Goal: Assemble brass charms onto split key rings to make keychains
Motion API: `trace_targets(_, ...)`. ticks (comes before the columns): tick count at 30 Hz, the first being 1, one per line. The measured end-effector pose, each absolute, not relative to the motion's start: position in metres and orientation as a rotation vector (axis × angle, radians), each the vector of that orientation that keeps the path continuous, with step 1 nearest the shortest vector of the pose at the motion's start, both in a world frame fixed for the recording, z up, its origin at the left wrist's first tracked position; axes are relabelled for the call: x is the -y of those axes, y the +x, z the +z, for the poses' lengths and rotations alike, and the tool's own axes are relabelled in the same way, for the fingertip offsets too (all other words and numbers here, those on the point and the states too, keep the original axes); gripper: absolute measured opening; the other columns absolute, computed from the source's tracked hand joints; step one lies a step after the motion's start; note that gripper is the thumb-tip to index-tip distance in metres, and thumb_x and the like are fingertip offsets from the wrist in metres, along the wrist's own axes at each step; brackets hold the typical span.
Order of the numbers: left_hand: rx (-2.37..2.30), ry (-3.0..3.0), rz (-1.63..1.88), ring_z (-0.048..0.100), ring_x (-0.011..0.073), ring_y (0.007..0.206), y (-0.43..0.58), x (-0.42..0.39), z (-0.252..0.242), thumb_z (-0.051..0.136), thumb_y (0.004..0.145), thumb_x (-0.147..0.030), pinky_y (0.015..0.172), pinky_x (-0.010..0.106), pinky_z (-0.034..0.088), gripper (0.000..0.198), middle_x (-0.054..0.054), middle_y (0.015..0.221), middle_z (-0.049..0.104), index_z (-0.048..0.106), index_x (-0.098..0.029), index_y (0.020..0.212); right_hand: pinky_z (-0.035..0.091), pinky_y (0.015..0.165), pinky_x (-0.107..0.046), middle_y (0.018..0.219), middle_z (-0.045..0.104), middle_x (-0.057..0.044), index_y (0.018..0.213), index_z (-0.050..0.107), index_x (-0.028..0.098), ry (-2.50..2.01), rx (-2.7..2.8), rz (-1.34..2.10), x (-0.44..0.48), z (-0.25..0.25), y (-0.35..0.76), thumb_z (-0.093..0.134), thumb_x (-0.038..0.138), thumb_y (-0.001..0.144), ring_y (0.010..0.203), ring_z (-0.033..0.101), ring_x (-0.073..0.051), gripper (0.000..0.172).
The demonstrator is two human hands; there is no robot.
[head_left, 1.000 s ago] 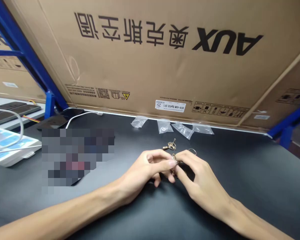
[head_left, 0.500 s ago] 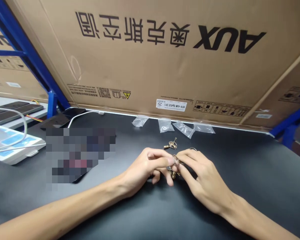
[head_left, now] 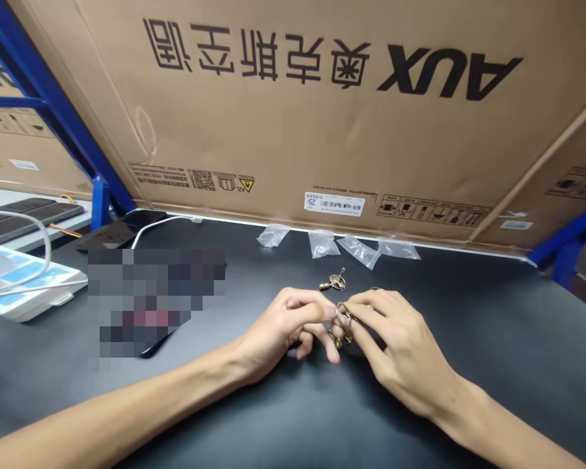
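Note:
Between my hands is a small bronze-coloured metal ring puzzle (head_left: 342, 317) with linked loops. My left hand (head_left: 286, 329) pinches its left side between thumb and index finger, the other fingers loosely curled below. From the right, my right hand (head_left: 395, 339) grips it with thumb and forefinger, hiding part of the metal. Bronze parts (head_left: 340, 341) show just under the fingertips; whether they join the held rings I cannot tell. Beyond my hands a separate bronze metal piece (head_left: 336, 280), with a loop and a knobbed end, lies on the black table (head_left: 293, 417).
Several clear plastic bags (head_left: 324, 243) lie along the table's back edge, against a big cardboard box (head_left: 293, 130). At left are a blurred-out dark object (head_left: 156, 303), a white box (head_left: 24, 286) and a white cable (head_left: 161, 223). Blue rack posts (head_left: 73, 117) stand at both sides.
The held rings have turned slightly and show more plainly between the fingertips. My left fingertips have shifted slightly left; the right hand has hardly moved.

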State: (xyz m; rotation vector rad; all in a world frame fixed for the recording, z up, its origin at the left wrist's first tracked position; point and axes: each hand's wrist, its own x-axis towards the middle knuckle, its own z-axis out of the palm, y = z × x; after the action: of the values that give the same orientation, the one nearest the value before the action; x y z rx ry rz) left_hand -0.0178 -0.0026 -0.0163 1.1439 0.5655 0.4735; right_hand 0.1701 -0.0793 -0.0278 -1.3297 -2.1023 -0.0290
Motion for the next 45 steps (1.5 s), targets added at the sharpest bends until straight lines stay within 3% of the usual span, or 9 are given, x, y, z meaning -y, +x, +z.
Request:
trace_targets(12, -0.676, 1.323, 0.418, 0.066, 0.0105, 0.055, -0.016, 0.003, -0.013, 0.064, 0.080, -0.025, 0.040, 0.014, 0.028, 0.014, 0.002, 0.069, 0.066, 0.063, -0.013, 0.074, 0.044, 0.081, -0.036, 0.096, 0.067, -0.007, 0.101, 0.065, 0.018, -1.317, 2.139, -0.156, 0.079, -0.033, 0.173, 0.047, 0.015, 0.098, 0.083, 0.058, -0.020, 0.019)
trace_targets(18, -0.734, 1.365, 0.420, 0.058, 0.0085, 0.050, -0.018, -0.002, -0.010, 0.066, 0.079, -0.031, 0.037, 0.014, 0.024, 0.017, -0.003, 0.058, 0.060, 0.060, -0.016, 0.075, 0.043, 0.080, -0.036, 0.100, 0.067, -0.008, 0.104, 0.064, 0.018, -1.359, 2.131, -0.189, 0.078, -0.035, 0.175, 0.048, 0.017, 0.098, 0.087, 0.058, -0.021, 0.017)
trace_targets(22, -0.756, 1.540, 0.522, 0.053, 0.0078, 0.045, -0.018, 0.001, -0.012, 0.062, 0.083, -0.028, 0.041, 0.015, 0.033, 0.014, 0.000, 0.058, 0.065, 0.062, -0.014, 0.080, 0.043, 0.075, -0.034, 0.089, 0.066, -0.004, 0.090, 0.062, 0.021, -1.474, 2.069, 0.135, 0.080, -0.033, 0.168, 0.045, 0.024, 0.100, 0.078, 0.058, -0.019, 0.020)
trace_targets(26, -0.654, 2.014, 0.868, 0.058, 0.0083, 0.058, -0.019, 0.009, -0.019, 0.061, 0.081, -0.013, 0.050, 0.017, 0.042, 0.006, 0.001, 0.072, 0.067, 0.066, -0.015, 0.082, 0.042, 0.067, -0.030, 0.081, 0.063, 0.000, 0.081, 0.056, 0.022, -1.537, 1.967, 0.480, 0.085, -0.026, 0.160, 0.044, 0.031, 0.101, 0.070, 0.056, -0.016, 0.026)
trace_targets(30, -0.488, 2.411, 1.129, 0.055, 0.0057, 0.058, -0.019, 0.012, -0.026, 0.060, 0.082, -0.007, 0.052, 0.015, 0.043, 0.010, 0.001, 0.075, 0.065, 0.067, -0.014, 0.084, 0.040, 0.067, -0.029, 0.078, 0.062, 0.002, 0.078, 0.053, 0.021, -1.507, 1.900, 0.661, 0.089, -0.017, 0.157, 0.042, 0.031, 0.102, 0.069, 0.055, -0.015, 0.028)
trace_targets(38, -0.366, 2.742, 1.279, 0.060, 0.0063, 0.054, -0.020, 0.000, -0.029, 0.064, 0.084, -0.013, 0.052, 0.016, 0.046, 0.004, -0.001, 0.075, 0.071, 0.066, -0.016, 0.084, 0.041, 0.061, -0.025, 0.067, 0.055, 0.003, 0.077, 0.057, 0.020, -1.434, 1.710, 1.091, 0.091, -0.008, 0.161, 0.042, 0.039, 0.101, 0.061, 0.052, -0.012, 0.034)
trace_targets(42, -0.117, 3.065, 1.327, 0.057, 0.0073, 0.049, -0.030, -0.012, -0.026, 0.063, 0.089, -0.022, 0.044, 0.022, 0.039, 0.008, 0.001, 0.080, 0.076, 0.067, -0.018, 0.093, 0.043, 0.055, -0.023, 0.073, 0.052, 0.002, 0.083, 0.058, 0.018, -1.184, 1.492, 1.505, 0.089, -0.008, 0.167, 0.042, 0.043, 0.100, 0.062, 0.056, -0.012, 0.034)
trace_targets(45, -0.078, 3.139, 1.317, 0.059, 0.0086, 0.051, -0.034, -0.016, -0.026, 0.061, 0.089, -0.021, 0.045, 0.023, 0.039, 0.012, 0.001, 0.087, 0.077, 0.068, -0.021, 0.099, 0.046, 0.056, -0.023, 0.079, 0.052, 0.001, 0.086, 0.057, 0.019, -1.182, 1.453, 1.518, 0.090, -0.005, 0.169, 0.040, 0.045, 0.101, 0.067, 0.057, -0.013, 0.035)
